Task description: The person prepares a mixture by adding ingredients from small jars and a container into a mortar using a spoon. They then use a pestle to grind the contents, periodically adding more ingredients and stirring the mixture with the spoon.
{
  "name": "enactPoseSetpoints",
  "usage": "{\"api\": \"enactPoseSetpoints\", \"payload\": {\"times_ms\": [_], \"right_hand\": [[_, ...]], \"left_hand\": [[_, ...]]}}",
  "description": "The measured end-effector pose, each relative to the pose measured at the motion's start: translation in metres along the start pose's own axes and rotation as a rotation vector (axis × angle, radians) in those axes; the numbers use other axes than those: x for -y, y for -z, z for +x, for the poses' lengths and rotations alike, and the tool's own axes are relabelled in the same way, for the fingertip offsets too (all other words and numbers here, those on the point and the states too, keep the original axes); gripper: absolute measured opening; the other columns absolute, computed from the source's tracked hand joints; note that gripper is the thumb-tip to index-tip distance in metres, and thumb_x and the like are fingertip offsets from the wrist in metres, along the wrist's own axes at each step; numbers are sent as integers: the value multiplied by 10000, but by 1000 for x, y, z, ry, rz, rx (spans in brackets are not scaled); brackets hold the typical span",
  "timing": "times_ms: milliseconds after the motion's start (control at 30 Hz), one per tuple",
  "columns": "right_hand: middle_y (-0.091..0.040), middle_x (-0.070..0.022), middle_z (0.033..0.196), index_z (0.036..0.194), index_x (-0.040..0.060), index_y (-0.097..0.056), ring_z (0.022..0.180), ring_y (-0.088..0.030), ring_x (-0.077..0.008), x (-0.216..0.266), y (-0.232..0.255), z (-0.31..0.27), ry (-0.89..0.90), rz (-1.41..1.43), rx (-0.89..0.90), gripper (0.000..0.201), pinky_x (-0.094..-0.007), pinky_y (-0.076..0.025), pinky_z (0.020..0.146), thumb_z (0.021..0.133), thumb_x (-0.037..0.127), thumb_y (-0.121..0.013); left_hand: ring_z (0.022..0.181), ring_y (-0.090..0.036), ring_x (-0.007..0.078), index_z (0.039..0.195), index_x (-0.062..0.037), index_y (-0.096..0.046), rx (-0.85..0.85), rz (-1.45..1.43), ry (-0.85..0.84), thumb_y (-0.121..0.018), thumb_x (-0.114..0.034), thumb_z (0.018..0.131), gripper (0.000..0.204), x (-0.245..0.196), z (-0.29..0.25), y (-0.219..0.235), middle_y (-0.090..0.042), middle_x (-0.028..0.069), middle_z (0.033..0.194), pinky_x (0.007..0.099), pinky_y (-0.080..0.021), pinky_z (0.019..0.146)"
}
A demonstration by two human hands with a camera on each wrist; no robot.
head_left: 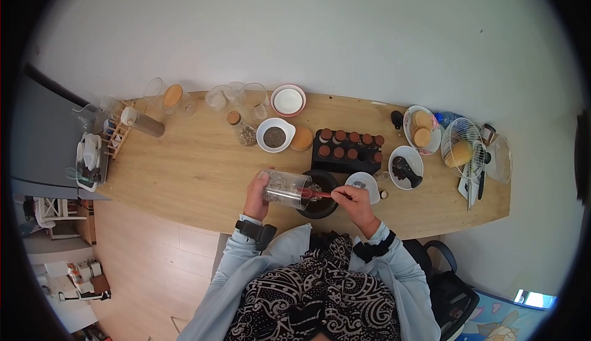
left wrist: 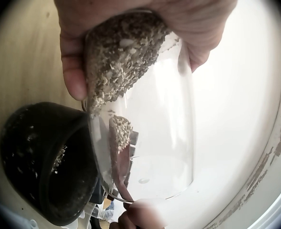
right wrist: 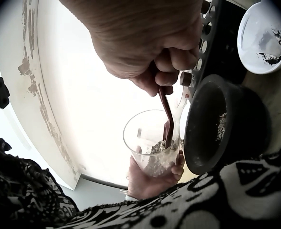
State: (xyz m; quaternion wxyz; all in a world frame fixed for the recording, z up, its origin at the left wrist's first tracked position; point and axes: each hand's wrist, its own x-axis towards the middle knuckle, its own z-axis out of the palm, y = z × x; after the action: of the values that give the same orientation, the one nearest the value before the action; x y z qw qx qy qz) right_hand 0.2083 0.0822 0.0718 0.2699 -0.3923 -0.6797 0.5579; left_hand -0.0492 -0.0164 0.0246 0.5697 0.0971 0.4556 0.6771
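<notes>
My left hand (head_left: pixel 256 197) grips a clear glass jar (head_left: pixel 284 188) round its base end, holding it tilted on its side with the mouth to the right. Pale dried flakes (left wrist: pixel 126 55) fill the jar's lower end. A reddish-brown scoop (left wrist: pixel 123 160) reaches in through the mouth, carrying a heap of the flakes in the left wrist view. Its handle is pinched by my right hand (head_left: pixel 356 205). Beside and below the jar's mouth stands a black mortar-like bowl (right wrist: pixel 248 119), with some flakes inside it.
Behind the black bowl stands a black rack (head_left: pixel 341 165) of brown-capped vials. A small white bowl (head_left: pixel 372 184), a white bowl with a dark pestle (head_left: pixel 412 178), a bowl of dark grains (head_left: pixel 266 147) and a cork-stoppered jar (head_left: pixel 246 133) are nearby. A wire basket (head_left: pixel 454 133) stands right.
</notes>
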Motion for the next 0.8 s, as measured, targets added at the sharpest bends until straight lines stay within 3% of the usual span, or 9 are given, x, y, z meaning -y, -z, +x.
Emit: {"api": "enactPoseSetpoints", "payload": {"times_ms": [133, 367, 467, 533, 567, 633, 800], "right_hand": [[-603, -3, 675, 899, -25, -675, 627, -505, -58, -2, 13, -11, -22, 12, -41, 135, -233, -403, 558, 865, 105, -667], [-612, -20, 686, 881, -32, -672, 638, -518, -69, -12, 31, -26, -71, 19, -131, 131, -239, -415, 575, 863, 98, -665], [-612, -62, 705, 914, -9, -666, 611, -570, -139, -14, 28, -26, 60, -151, -144, 122, -272, -443, 559, 848, 93, -673], [-597, -95, 730, 958, 12, -651, 602, -601, -229, -10, 25, -25, 433, -653, -101, 156, -322, -465, 535, 827, 91, -678], [-597, -95, 730, 958, 12, -651, 602, -601, -229, -11, 24, -25, 433, -653, -102, 156, -322, -465, 535, 827, 91, -678], [-582, -94, 740, 986, 22, -633, 606, -602, -264, -11, 23, -25, 596, -862, -7, 190, -354, -468, 515, 815, 90, -677], [-585, -88, 719, 959, 6, -646, 580, -593, -239, 9, 25, -25, 625, -767, -118, 172, -343, -458, 490, 805, 70, -688]], "left_hand": [[1012, -599, 207, 1306, 1, -474, -9, 45, -13, -478, -330, 943, 491, 5, 4, 11, -608, 102, 1117, 356, -479, 896], [1018, -597, 207, 1279, -20, -494, -30, -15, -19, -460, -351, 954, 465, -2, 3, 23, -609, 92, 1111, 355, -480, 896], [1013, -599, 206, 1267, -28, -502, -41, -33, -26, -459, -360, 955, 458, -3, 3, 23, -611, 88, 1104, 354, -482, 890], [1006, -602, 206, 1271, -26, -499, -49, -27, -15, -458, -363, 955, 463, -3, 3, 22, -613, 92, 1099, 354, -484, 885], [1006, -602, 206, 1271, -26, -499, -48, -27, -15, -458, -363, 955, 463, -3, 3, 21, -613, 92, 1099, 354, -484, 885], [1001, -604, 205, 1271, -26, -502, -47, -24, -8, -460, -364, 954, 466, -3, 2, 20, -617, 94, 1093, 353, -485, 882], [1002, -604, 204, 1268, -24, -509, -45, -25, -18, -464, -363, 952, 466, -2, 2, 19, -621, 95, 1089, 351, -484, 882]]}}
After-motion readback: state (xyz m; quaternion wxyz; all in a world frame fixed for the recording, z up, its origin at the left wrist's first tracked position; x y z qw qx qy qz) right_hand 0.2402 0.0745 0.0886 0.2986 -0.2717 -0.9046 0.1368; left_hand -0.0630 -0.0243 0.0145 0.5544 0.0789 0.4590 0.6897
